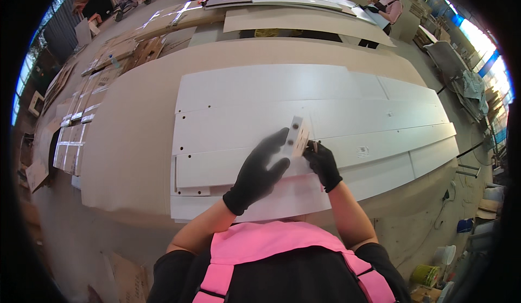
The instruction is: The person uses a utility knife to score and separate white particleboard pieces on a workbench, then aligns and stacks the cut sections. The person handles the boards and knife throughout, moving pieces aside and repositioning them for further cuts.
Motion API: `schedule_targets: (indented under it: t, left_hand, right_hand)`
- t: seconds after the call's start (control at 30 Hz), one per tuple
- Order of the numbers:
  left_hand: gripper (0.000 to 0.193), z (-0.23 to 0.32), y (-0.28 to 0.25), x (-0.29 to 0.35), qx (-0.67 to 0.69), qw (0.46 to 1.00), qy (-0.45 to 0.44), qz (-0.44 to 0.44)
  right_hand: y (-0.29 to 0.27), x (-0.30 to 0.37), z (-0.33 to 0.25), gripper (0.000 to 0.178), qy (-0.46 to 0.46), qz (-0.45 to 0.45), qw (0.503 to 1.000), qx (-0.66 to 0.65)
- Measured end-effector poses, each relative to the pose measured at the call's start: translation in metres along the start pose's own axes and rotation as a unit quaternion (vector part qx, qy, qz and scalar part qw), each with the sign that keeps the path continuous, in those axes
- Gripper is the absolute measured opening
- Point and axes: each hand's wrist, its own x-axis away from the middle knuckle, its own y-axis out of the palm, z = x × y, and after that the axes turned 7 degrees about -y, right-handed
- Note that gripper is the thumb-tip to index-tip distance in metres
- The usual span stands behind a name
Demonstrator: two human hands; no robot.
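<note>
My left hand (258, 170), in a black glove, has its fingers and thumb around the lower left side of a small block (297, 137). The block has a white face with two dark round holes and a beige side with several short slots. It is tilted above the white panels (239, 121). My right hand (324, 166), also black-gloved, is closed at the block's right side, fingertips pressed together. A small light sliver shows at those fingertips; what it is cannot be made out. Several overlapping white panels lie beneath both hands, some with small dark holes near the left edge.
Brown cardboard (127, 135) covers the table under the panels. Beyond it, more white panels (282, 0) are stacked, with a person (386, 7) beside them at the far right. Taped cartons (70, 143) stand on the left. A metal-legged stand (468, 168) and buckets (426, 275) are on the right.
</note>
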Motion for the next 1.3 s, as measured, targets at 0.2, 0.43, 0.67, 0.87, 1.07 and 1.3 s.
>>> schedule_targets:
  t: [0.2,0.43,0.67,0.87,1.07,1.3]
  left_hand:
    - [0.069,0.006,0.007,-0.002,0.015,0.997,-0.063,0.043]
    - [0.027,-0.044,-0.029,0.005,0.272,0.931,-0.213,0.114]
    - [0.016,-0.105,-0.019,0.020,0.535,0.786,-0.249,0.184]
    - [0.021,-0.119,-0.028,0.017,0.681,0.692,-0.242,0.007]
    - [0.021,-0.112,-0.027,0.016,0.737,0.636,-0.228,-0.017]
    - [0.019,-0.087,-0.031,0.034,0.542,0.806,-0.220,0.092]
  right_hand:
    - [0.006,0.007,-0.004,0.034,0.000,0.050,0.998,-0.044]
    - [-0.007,0.006,-0.002,0.007,0.012,0.002,0.995,-0.103]
    - [-0.003,0.019,-0.007,0.027,-0.036,-0.119,0.908,-0.400]
    - [0.013,0.040,-0.053,0.055,-0.039,-0.166,0.871,-0.461]
    - [0.015,0.043,-0.067,0.063,-0.062,-0.192,0.885,-0.421]
    - [0.009,0.029,-0.045,0.046,-0.147,-0.094,0.926,-0.334]
